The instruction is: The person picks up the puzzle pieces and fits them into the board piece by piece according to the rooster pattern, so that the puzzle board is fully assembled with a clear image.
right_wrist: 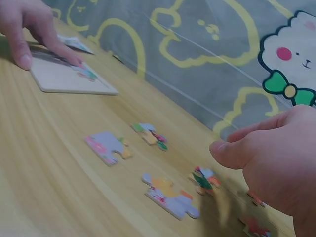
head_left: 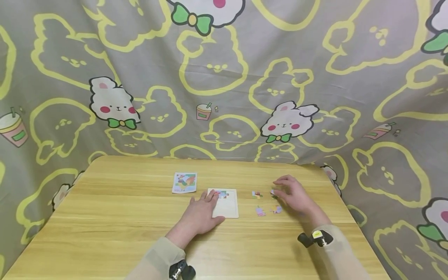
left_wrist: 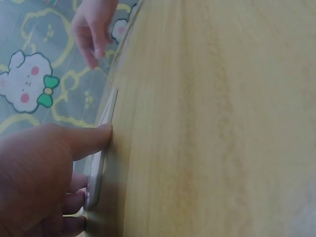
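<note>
My left hand (head_left: 199,214) rests on a white square puzzle board (head_left: 229,209). Its fingertips touch the top left, where a few joined pieces (head_left: 224,194) lie, and the thumb is at the near edge, as the left wrist view also shows. Over the loose pieces on the right hovers my right hand (head_left: 293,194), thumb and fingers apart, nothing visible between them in the right wrist view. Below that hand lie a green and orange piece (right_wrist: 203,180) and reddish pieces (right_wrist: 256,227). Nearer the board are a lilac piece (right_wrist: 102,148), a yellow-lilac piece (right_wrist: 170,196) and a multicoloured piece (right_wrist: 149,136).
A picture card of a rooster (head_left: 184,182) lies left of and behind the board. The wooden table (head_left: 122,217) ends at a grey patterned curtain (head_left: 224,105) along the back and sides.
</note>
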### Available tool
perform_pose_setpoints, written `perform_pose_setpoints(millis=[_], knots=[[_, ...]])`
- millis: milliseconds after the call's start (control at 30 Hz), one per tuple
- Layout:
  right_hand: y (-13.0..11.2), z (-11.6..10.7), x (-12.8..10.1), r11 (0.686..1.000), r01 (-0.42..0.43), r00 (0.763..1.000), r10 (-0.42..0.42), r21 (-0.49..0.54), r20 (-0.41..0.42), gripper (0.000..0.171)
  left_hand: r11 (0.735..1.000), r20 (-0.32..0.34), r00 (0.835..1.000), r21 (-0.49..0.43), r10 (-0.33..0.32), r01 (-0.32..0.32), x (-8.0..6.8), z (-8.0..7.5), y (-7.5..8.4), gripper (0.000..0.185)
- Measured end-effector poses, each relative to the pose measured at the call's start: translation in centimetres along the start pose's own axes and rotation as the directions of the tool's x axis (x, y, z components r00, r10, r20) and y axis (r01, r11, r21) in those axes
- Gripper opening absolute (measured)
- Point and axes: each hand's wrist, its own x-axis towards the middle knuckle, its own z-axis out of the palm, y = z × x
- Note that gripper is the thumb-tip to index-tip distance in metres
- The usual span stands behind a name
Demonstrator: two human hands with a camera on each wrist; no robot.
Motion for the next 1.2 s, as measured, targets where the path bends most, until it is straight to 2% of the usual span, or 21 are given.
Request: perform_pose_setpoints(millis=[167,400,633,800,1033,1200], knots=[[1.1,-0.5,-0.1,0.999,-0.024,1.0,0.023,-0.039,-0.014,0.045,1.0,0.002,1.0,-0.005,-0.001,0.001,0.0,0.0,0.1,0.084],[2.3,-1.3,-0.3,0.992,-0.059,0.998,0.057,-0.113,-0.023,0.045,1.0,0.006,1.0,0.001,-0.005,0.005,0.0,-0.2,0.1,0.084],[3.1,-1.3,-0.2,0.988,-0.127,0.992,0.126,-0.093,-0.017,0.042,1.0,0.008,1.0,-0.004,-0.005,0.005,0.0,-0.1,0.0,0.084],[3.7,-1.3,0.0,0.985,-0.14,0.99,0.138,-0.099,-0.021,0.04,1.0,0.008,1.0,-0.006,-0.002,0.002,0.0,0.0,0.0,0.084],[3.8,-1.3,0.2,0.982,-0.168,0.985,0.163,-0.09,-0.061,0.036,1.0,0.011,1.0,-0.019,-0.001,0.002,0.0,0.0,0.0,0.084],[3.9,-1.0,0.4,0.979,-0.193,0.978,0.186,-0.072,-0.093,0.042,1.0,0.004,1.0,-0.01,-0.002,0.002,0.1,0.0,-0.1,0.084]])
